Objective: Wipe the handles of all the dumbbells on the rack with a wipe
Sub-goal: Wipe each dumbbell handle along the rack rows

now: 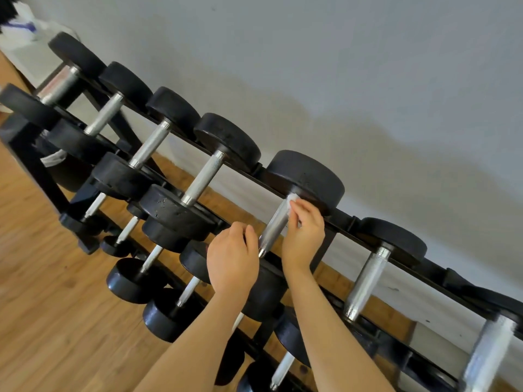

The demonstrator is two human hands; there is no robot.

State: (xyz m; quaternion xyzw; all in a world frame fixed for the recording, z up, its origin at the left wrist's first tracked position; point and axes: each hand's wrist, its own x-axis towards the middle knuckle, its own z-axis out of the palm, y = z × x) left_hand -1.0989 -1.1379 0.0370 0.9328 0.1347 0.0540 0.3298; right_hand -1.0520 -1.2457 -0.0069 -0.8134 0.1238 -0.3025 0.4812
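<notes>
A black rack runs diagonally from upper left to lower right, holding several black dumbbells with silver knurled handles. My right hand pinches a white wipe against the far end of one top-row handle, just below its big black head. My left hand grips the near head of that same dumbbell, fingers curled over its edge beside the handle's near end. Most of that near head is hidden under my hands.
More top-row handles lie to the left and right. Smaller dumbbells fill the lower tiers. A grey wall stands behind, a wooden floor below, and a white bag at upper left.
</notes>
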